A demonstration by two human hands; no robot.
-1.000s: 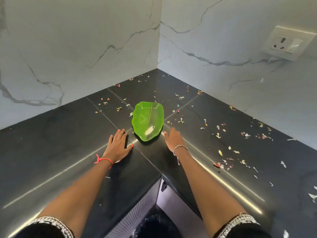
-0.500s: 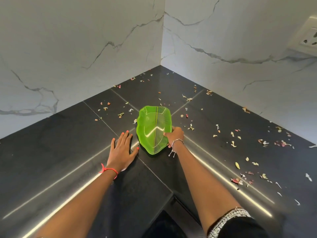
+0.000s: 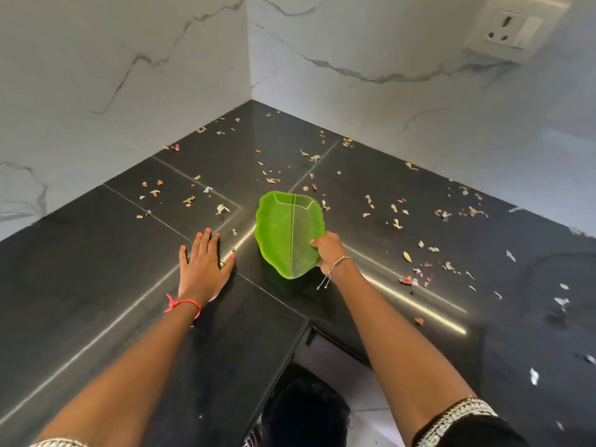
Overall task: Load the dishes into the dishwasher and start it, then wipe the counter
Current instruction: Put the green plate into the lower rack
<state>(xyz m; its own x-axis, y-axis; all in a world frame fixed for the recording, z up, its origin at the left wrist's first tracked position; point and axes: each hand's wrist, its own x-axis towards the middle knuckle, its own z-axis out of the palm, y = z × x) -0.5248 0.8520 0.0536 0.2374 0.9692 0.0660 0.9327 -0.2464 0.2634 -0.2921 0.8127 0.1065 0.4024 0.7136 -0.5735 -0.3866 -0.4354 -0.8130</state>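
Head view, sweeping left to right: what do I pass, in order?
From the left: left hand flat on the counter → green leaf-shaped plate → right hand gripping its right edge → wall socket.

Green leaf-patterned plate (image 3: 287,233), black counter (image 3: 96,253), white grey-veined marble wall (image 3: 129,59)

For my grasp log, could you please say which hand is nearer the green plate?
Right. The right hand grips the plate by its edge; the left hand rests flat on the counter, apart to its left.

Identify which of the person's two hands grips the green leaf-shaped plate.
The right hand: its fingers curl round the edge of the plate, while the left hand lies flat on the counter.
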